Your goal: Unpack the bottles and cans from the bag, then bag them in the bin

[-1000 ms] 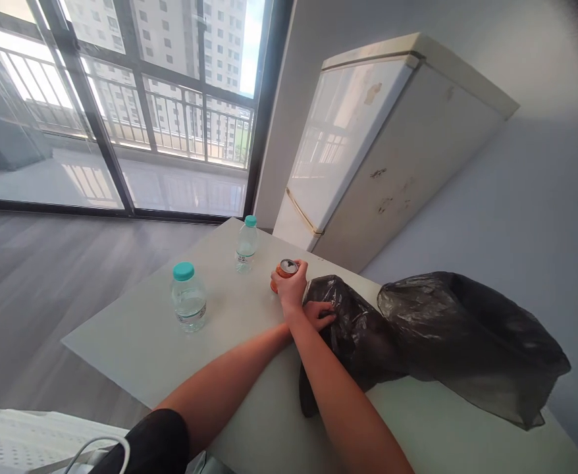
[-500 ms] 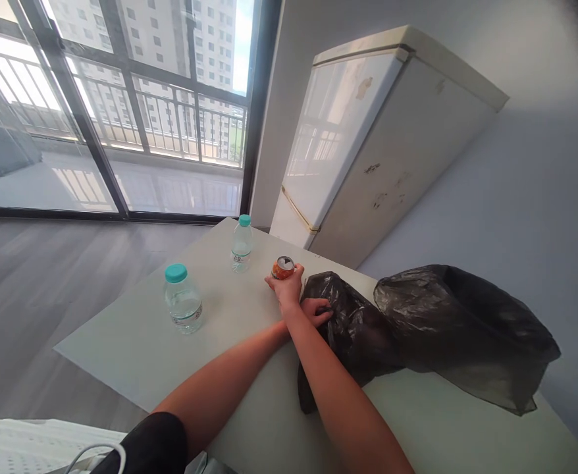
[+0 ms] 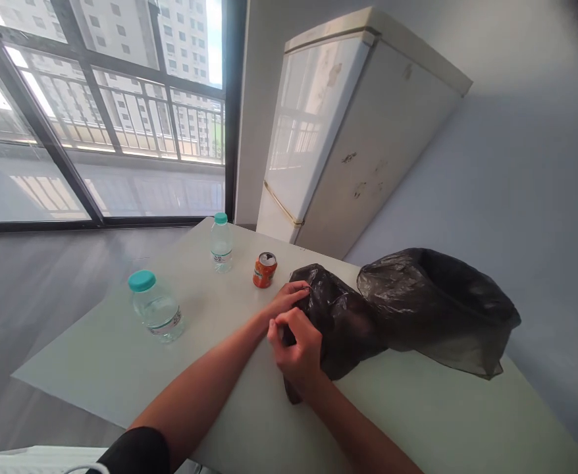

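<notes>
A crumpled black plastic bag (image 3: 348, 316) lies on the pale table (image 3: 121, 355), with a second, larger black bag (image 3: 437, 303) behind it to the right. My left hand (image 3: 289, 297) reaches in from the lower left and pinches the near bag's rim. Closer to me, my right hand (image 3: 296, 345) is curled closed on the same bag's left edge. An orange drink can (image 3: 264, 270) stands upright just beyond my left hand, untouched.
Two clear water bottles with teal caps stand on the table, one near the left (image 3: 155, 308) and one at the far edge (image 3: 221, 242). A worn white fridge (image 3: 348, 131) stands behind the table. A glass balcony door (image 3: 96, 118) fills the left wall.
My right hand has let go of the orange can and pulled back to the near bag's edge. The can now stands alone. The view has swung to the right.
</notes>
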A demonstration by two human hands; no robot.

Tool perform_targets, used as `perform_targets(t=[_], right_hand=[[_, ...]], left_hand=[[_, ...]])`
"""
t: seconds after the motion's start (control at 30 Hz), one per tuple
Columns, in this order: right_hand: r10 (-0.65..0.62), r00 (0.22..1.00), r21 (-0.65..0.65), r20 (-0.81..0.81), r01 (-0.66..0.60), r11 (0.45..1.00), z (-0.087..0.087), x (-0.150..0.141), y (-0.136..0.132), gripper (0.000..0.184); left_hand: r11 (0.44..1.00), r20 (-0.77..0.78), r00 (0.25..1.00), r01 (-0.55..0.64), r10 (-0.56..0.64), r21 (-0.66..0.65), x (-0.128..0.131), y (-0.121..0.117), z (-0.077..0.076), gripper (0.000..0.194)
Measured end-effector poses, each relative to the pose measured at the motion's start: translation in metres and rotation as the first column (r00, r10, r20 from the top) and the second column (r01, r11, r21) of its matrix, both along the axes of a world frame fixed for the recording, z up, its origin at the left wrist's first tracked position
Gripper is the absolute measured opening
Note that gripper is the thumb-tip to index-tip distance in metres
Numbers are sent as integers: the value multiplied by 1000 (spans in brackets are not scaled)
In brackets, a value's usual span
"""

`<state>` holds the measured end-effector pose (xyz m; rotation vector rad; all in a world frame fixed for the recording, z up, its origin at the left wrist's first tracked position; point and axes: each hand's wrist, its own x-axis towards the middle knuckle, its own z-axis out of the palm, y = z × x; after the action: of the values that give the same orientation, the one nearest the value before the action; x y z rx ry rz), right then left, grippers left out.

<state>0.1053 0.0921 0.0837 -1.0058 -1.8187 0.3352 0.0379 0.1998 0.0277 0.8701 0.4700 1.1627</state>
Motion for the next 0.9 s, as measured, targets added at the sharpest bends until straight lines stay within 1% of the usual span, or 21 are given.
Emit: perform_targets(t=[0.03,0.1,0.13,0.17,0.23,0.3,0.33,0.4,0.43,0.47,0.5,0.53,0.6,0.63,0.67,0.7,0.73,0.77,0.8,0.87,0.9], right_hand=[[31,996,31,89,-34,999,-2,16,-6,19],[18,970,50,244,-31,998,-12,47,-7,31],[-26,954,57,300,9,998,-18,61,-4,34],[-96,939,73,331,76,994,-24,74,1,37],[-256,911,123,325,228,966,-32,95,10,34],[-396,882,175,256,360,916,-34,111,16,23],[-453,864,191,221,417,889,-34,118,19,22],[-544,819,208,183,508,836,-33,128,22,36],[-579,797,212,174,544,812,-34,132,24,40],[-596,784,217,173,560,799,-35,135,26,40],[-593,785,223,177,555,801,-38,137,28,36],[-571,799,221,189,532,817,-42,137,29,30],[-469,852,191,233,432,881,-52,135,32,23],[-407,876,170,258,374,912,-56,132,33,23],[-365,889,153,276,335,930,-59,130,34,24],[-353,890,147,289,323,935,-61,129,35,26],[-375,877,153,301,344,927,-61,129,35,28],[-428,847,162,314,397,904,-60,130,36,30],[-499,799,160,336,474,866,-58,133,37,32],[-615,657,115,436,638,762,-53,140,38,32],[-639,579,84,506,704,705,-50,145,38,30]], left_hand=[[999,1,999,34,-34,-12,-1,1,1,24],[995,41,996,83,-81,-51,-4,1,2,29],[993,67,994,96,-92,-69,-5,2,1,32],[991,90,991,103,-96,-81,-6,2,0,34],[992,114,990,98,-88,-84,-9,3,-4,37],[992,124,989,93,-82,-82,-12,5,-8,40],[992,128,988,93,-82,-82,-13,7,-10,41],[991,132,987,100,-88,-85,-15,9,-14,41],[991,132,987,105,-93,-88,-16,10,-16,41],[990,132,987,109,-97,-91,-17,11,-17,41],[990,134,986,111,-98,-93,-18,11,-17,40],[989,139,985,112,-98,-94,-19,11,-17,40],[989,163,983,107,-90,-99,-20,12,-17,39],[990,181,980,100,-80,-103,-20,12,-16,40],[990,199,978,93,-70,-109,-20,12,-15,40],[990,214,975,87,-62,-114,-20,11,-14,39],[990,224,973,84,-57,-116,-19,11,-13,38],[990,230,972,83,-54,-115,-19,11,-12,37],[990,232,971,85,-57,-113,-18,11,-11,36],[989,227,972,90,-62,-118,-17,10,-8,35],[987,219,974,85,-54,-134,-16,10,-7,37]])
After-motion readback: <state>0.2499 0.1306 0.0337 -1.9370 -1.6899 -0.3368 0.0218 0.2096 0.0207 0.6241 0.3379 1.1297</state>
